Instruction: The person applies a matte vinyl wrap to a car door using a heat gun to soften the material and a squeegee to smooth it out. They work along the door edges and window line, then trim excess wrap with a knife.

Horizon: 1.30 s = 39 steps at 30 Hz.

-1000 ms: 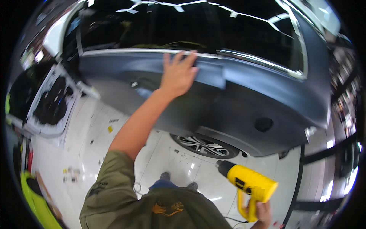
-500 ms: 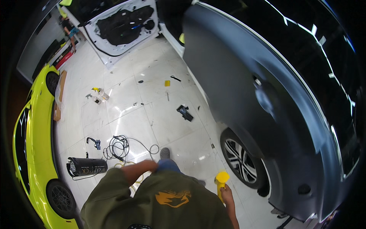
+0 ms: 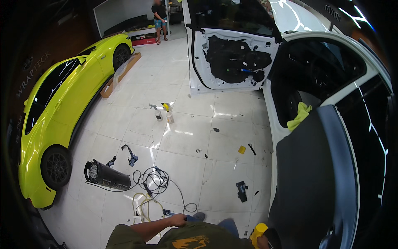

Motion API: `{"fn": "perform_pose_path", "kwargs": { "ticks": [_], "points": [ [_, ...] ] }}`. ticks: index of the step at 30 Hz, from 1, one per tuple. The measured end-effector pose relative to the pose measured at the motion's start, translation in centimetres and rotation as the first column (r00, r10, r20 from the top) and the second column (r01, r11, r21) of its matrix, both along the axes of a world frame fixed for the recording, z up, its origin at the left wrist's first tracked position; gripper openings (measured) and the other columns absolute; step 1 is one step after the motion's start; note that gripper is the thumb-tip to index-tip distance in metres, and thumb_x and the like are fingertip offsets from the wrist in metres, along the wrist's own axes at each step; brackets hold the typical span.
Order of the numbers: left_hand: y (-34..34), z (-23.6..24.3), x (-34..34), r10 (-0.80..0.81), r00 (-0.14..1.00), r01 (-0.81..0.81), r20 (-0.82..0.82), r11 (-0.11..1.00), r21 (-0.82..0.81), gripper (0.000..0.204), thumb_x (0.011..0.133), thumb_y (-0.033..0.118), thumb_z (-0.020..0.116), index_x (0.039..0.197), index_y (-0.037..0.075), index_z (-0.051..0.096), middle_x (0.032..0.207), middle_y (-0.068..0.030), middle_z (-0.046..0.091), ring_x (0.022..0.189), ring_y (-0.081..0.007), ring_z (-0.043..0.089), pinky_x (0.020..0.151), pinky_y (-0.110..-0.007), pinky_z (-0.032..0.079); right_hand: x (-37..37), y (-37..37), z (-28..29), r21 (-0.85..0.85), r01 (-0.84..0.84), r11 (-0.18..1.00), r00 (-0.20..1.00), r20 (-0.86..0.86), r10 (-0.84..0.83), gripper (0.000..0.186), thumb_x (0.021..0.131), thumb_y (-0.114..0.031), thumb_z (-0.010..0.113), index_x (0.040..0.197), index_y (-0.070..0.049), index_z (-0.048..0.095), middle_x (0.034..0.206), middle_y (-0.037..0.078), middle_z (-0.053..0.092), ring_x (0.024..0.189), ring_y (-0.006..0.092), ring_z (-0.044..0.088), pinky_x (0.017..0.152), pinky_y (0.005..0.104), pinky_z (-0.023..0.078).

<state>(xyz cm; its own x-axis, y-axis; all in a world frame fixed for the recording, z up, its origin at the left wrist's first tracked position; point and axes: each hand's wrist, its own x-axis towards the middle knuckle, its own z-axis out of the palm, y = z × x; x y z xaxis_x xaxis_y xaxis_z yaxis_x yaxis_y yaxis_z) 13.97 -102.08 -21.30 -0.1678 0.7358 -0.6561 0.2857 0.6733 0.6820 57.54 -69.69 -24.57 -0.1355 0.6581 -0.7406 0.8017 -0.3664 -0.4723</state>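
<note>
My right hand point(image 3: 262, 242) is wrapped round a yellow heat gun point(image 3: 258, 230) at the lower edge, close to the car's dark grey rear panel point(image 3: 306, 178). The gun's lower part and most of my fingers are out of sight. At my waist, my left hand point(image 3: 178, 220) is closed against the hem of my olive shirt point(image 3: 207, 230). What it may grip there is hidden. To the right stands a white car with its front door point(image 3: 232, 54) open and the inner trim off. A lime-green cloth point(image 3: 299, 116) hangs in the rear door opening.
Looped black cable point(image 3: 155, 182) and yellow cord point(image 3: 134, 203) lie left of my feet, beside a black cylinder point(image 3: 108, 176). Two spray bottles point(image 3: 169, 115) stand on the tiles. A yellow-green car point(image 3: 78, 108) is parked left. A person point(image 3: 159, 20) stands far back.
My view has swung up and ahead, so the open front door and the far person show more fully. The heat gun stays in my right hand, and my left hand stays at my waist.
</note>
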Motion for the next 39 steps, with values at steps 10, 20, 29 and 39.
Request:
{"fn": "perform_pose_path", "kwargs": {
  "ticks": [10,20,29,39],
  "points": [
    [12.7,-8.5,-15.2,-0.587,0.805,0.511,-0.088,0.761,-0.4,0.03,0.075,0.029,0.065,0.082,0.0,0.07,0.086,-0.0198,0.068,0.082,-0.0354,0.066,0.074,-0.045,0.051,-18.2,21.6,-11.2,0.072,-0.288,0.955,0.92,0.298,0.255,0.044,0.084,-0.027,0.05,0.117,0.001,0.058,0.11,0.023,0.063,0.103,0.0375,0.061,0.088,0.0431,0.047],
    [43.6,-16.1,-26.0,-0.185,0.906,0.083,-0.38,0.96,-0.269,0.031,0.084,0.029,0.054,0.091,0.001,0.065,0.09,-0.022,0.066,0.085,-0.0399,0.064,0.079,-0.047,0.05,-38.1,37.7,-19.0,-0.153,-0.315,0.937,0.776,0.527,0.347,0.049,0.088,-0.028,0.048,0.135,-0.017,0.042,0.118,0.021,0.057,0.112,0.0358,0.057,0.091,0.048,0.046],
    [64.2,-51.3,-22.3,-0.378,0.901,0.302,-0.212,0.898,-0.319,0.036,0.088,0.033,0.055,0.104,0.0,0.057,0.108,-0.0226,0.059,0.103,-0.0399,0.058,0.088,-0.048,0.047,-39.9,39.7,-45.8,0.008,-0.454,0.891,0.625,0.715,0.313,0.056,0.085,-0.027,0.061,0.134,-0.011,0.041,0.116,0.019,0.053,0.105,0.0341,0.055,0.089,0.049,0.043],
    [69.5,-65.3,-21.2,-0.369,0.89,0.274,-0.266,0.902,-0.333,0.042,0.086,0.034,0.059,0.112,0.003,0.05,0.111,-0.0174,0.057,0.102,-0.0335,0.059,0.082,-0.044,0.053,-43.4,41.8,-56.4,0.582,-0.489,0.65,0.856,0.465,0.227,0.05,0.08,-0.018,0.065,0.124,-0.001,0.048,0.114,0.022,0.051,0.107,0.0393,0.049,0.093,0.0503,0.039]
  ]
}}
